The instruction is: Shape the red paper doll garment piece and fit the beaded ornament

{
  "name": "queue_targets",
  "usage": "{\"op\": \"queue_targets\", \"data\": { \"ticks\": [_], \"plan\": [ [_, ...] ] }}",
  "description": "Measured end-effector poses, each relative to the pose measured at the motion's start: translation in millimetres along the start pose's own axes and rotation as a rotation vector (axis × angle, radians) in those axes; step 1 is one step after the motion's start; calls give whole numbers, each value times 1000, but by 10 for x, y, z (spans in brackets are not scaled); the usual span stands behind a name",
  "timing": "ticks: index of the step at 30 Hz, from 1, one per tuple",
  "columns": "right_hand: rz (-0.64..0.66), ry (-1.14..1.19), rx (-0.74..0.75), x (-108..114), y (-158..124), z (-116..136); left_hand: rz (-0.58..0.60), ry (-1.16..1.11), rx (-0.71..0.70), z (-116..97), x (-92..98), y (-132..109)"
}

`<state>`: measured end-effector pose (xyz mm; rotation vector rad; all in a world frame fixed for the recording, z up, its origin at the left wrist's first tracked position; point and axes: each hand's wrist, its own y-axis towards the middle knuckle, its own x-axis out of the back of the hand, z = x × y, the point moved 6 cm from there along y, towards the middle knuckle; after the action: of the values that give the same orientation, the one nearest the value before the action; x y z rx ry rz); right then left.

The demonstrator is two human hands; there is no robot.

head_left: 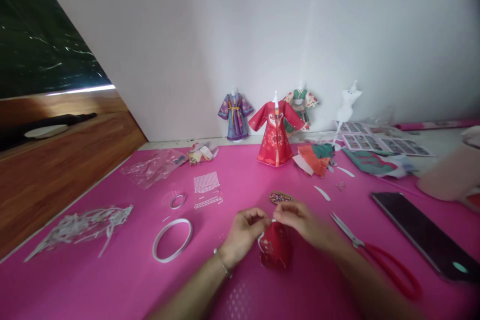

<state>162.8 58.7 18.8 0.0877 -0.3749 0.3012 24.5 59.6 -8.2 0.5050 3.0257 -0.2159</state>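
Between my hands, near the front middle of the table, hangs a small red patterned doll garment [276, 247] with light trim and a white bit at its top. My left hand [245, 232], a bracelet at its wrist, pinches the upper left of it. At the upper right edge the fingers of my right hand [300, 222] are pressed together on the same garment. Its exact grip points are partly hidden by the fingers. Just behind my right hand lies an oval of multicoloured beads [280, 196].
Red-handled scissors [360, 244] and a black phone [423, 235] lie right. Tape rolls [172, 240], pearl sticker sheets [206, 182] and white scraps [82, 230] lie left. Dressed doll forms, one in a red robe [276, 132], stand behind, beside a bare white mannequin [347, 102] and fabric pieces [315, 159].
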Motion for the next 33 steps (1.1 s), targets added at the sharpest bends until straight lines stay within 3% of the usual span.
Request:
{"op": "queue_targets", "data": {
  "ticks": [33],
  "plan": [
    [34, 108, -37, 1, -14, -9, 42, -2, -25, -32, -15, -16]
  ]
}}
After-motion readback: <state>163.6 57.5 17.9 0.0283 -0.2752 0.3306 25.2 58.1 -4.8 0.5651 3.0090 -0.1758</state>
